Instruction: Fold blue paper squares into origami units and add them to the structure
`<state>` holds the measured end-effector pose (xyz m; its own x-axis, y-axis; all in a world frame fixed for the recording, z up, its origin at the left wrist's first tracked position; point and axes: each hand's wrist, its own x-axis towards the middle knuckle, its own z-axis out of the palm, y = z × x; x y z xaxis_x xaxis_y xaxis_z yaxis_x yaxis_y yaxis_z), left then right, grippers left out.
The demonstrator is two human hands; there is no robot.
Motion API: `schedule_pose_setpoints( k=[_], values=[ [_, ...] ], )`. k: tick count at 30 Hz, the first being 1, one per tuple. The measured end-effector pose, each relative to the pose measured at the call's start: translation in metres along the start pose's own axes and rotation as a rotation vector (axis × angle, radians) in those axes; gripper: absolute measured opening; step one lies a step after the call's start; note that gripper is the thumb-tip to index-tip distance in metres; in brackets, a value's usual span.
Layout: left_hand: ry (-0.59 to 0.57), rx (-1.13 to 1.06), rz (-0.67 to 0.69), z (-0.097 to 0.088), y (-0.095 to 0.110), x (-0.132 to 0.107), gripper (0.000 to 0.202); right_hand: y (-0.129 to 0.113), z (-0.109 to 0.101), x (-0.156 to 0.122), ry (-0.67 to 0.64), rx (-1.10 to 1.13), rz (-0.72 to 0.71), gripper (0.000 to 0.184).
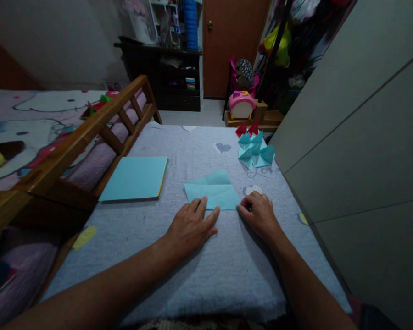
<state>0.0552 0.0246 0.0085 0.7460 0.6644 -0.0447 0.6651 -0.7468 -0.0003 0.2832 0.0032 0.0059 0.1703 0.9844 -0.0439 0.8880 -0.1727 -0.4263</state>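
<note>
A light blue sheet of folding paper (213, 190) lies partly folded on the cloth-covered table, with a crease across it and its straight edge toward me. My left hand (194, 224) rests on the paper's near left edge, fingers spread and lying flat. At the near right corner, my right hand (259, 213) pinches the paper between thumb and forefinger, its other fingers curled.
A stack of blue paper (137, 178) lies at the left. Folded blue paper shapes (256, 153) stand at the far right, with red ones (247, 129) behind. A wooden bed rail (86, 137) borders the left, a pale cabinet (358, 137) the right.
</note>
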Motion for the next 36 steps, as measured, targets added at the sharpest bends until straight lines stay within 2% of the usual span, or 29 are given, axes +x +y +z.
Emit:
schedule_pose_setpoints(
  k=[7, 15, 25, 31, 36],
  values=[
    [0.043, 0.016, 0.005, 0.003, 0.000, 0.000, 0.050, 0.010, -0.006, -0.002, -0.058, 0.079, -0.100, 0.008],
    [0.066, 0.028, 0.019, 0.003, -0.001, 0.000, 0.049, 0.016, -0.009, -0.002, -0.087, 0.124, -0.123, 0.009],
    [0.102, 0.028, 0.033, 0.005, -0.003, 0.000, 0.046, 0.008, -0.006, -0.003, -0.073, 0.016, -0.039, 0.010],
    [0.098, -0.029, 0.132, 0.013, -0.004, 0.001, 0.042, 0.004, -0.005, -0.003, -0.052, -0.039, -0.016, 0.010],
    [0.105, -0.051, 0.131, 0.017, -0.003, 0.001, 0.042, 0.005, -0.004, -0.001, -0.043, -0.043, -0.011, 0.010]
  ],
)
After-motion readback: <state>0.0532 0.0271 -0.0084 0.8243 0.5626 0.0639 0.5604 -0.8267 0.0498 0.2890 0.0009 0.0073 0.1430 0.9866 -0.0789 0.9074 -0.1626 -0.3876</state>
